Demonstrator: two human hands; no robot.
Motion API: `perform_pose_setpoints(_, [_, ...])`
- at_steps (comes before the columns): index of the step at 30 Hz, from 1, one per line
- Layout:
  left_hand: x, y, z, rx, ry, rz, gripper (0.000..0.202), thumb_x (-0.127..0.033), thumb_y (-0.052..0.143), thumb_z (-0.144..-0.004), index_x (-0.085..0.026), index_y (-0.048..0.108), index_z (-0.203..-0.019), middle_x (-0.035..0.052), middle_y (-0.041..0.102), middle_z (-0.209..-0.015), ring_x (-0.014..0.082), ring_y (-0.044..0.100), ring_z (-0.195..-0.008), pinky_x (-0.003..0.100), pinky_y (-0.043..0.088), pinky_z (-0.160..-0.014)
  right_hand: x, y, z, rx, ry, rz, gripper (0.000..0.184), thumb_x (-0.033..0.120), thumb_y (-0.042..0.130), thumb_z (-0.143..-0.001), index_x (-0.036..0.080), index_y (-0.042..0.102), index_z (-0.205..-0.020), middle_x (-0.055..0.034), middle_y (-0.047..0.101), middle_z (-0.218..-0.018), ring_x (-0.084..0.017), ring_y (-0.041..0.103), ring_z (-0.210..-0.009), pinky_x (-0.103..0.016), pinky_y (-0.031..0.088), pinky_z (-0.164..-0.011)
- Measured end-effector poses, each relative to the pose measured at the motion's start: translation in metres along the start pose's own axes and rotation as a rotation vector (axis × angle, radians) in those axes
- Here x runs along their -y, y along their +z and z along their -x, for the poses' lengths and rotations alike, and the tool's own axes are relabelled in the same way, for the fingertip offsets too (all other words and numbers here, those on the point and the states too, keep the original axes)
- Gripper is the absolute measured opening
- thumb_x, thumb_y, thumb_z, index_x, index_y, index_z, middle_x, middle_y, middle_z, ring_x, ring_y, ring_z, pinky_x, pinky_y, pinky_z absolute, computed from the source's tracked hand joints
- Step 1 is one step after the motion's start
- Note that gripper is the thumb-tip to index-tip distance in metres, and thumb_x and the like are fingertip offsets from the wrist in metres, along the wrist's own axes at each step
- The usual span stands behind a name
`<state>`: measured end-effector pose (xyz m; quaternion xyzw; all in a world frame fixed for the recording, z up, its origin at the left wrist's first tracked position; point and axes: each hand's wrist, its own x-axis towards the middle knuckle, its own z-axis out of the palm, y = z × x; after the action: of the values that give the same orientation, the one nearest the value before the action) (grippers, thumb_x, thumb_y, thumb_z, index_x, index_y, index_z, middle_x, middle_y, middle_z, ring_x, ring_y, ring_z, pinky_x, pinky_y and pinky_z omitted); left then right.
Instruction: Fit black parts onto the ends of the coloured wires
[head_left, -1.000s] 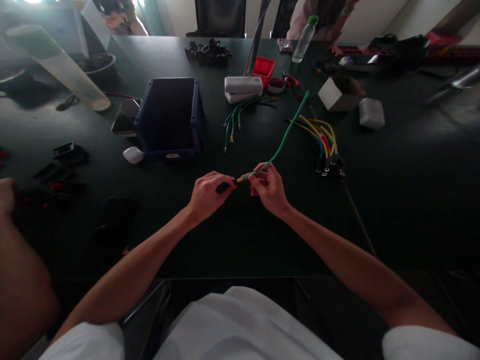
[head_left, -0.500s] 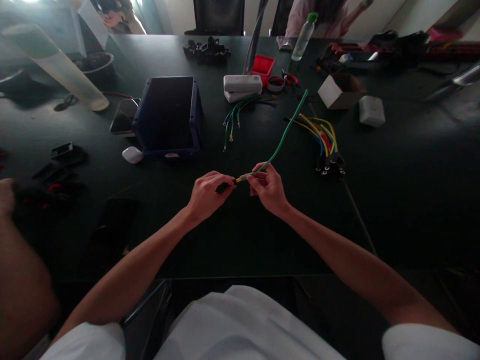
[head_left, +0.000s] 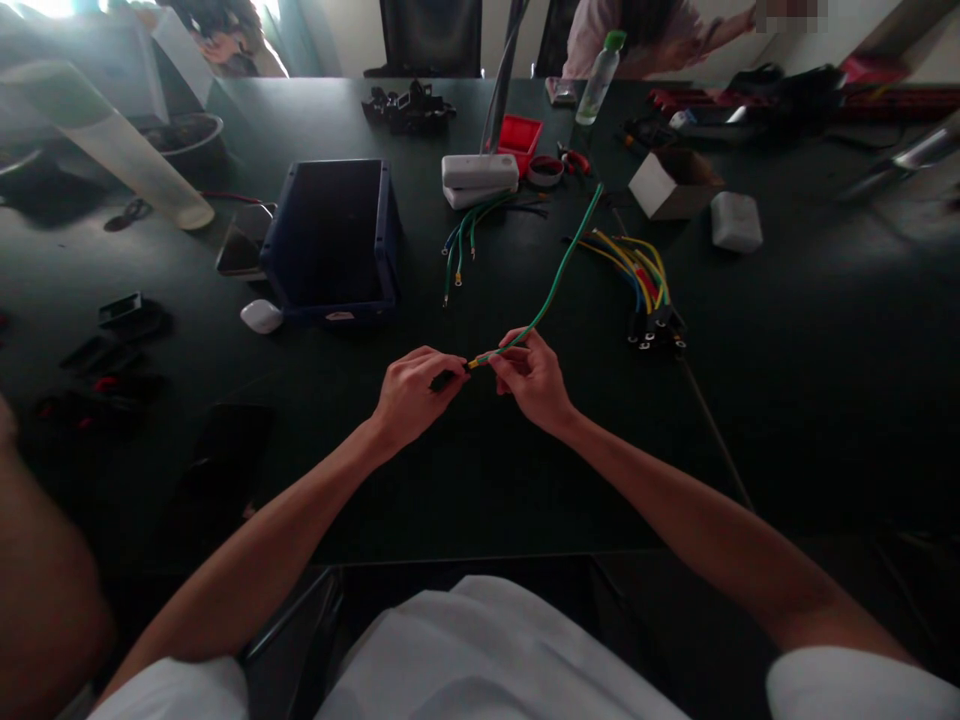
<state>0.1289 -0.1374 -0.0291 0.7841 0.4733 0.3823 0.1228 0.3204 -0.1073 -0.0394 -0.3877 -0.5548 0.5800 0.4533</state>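
My right hand (head_left: 533,376) pinches a green wire (head_left: 559,275) close to its yellow-coloured end. From there the wire curves up and away over the table. At the wire's tip, my left hand (head_left: 415,389) holds a small black piece between thumb and fingers; its shape is mostly hidden by the fingers. The yellow end touches or enters the black piece, but I cannot tell which. Beyond my hands lie several green and blue wires (head_left: 460,245) with ring terminals. To the right rests a bundle of yellow, blue and red wires (head_left: 645,275) with black ends.
A dark blue bin (head_left: 330,240) stands left of centre, beside a white rounded case (head_left: 262,316). Farther back are a white lamp base (head_left: 480,172), a red box (head_left: 519,138), a bottle (head_left: 600,80) and an opened carton (head_left: 671,185). Another person's arm (head_left: 45,560) reaches in at left.
My hands keep nearly the same pose, with the wire end and black piece still together. The view has shifted slightly, and the neighbour's hand at left has moved mostly out of sight.
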Motion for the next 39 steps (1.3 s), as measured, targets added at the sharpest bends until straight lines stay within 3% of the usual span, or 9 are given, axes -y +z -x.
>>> perform_pose_setpoints(39, [0.0030, 0.0017, 0.0007, -0.035, 0.133, -0.042, 0.006, -0.013, 0.065, -0.084, -0.018, 0.064, -0.086, 0.0027, 0.074, -0.093, 0.0149, 0.068, -0.081, 0.030, 0.057, -0.074, -0.0030, -0.0007, -0.0009, 0.028, -0.011, 0.027, 0.031, 0.035, 0.071, -0.082, 0.022, 0.046, -0.095, 0.0026, 0.065, -0.078, -0.007, 0.057, -0.050, -0.020, 0.048, -0.045])
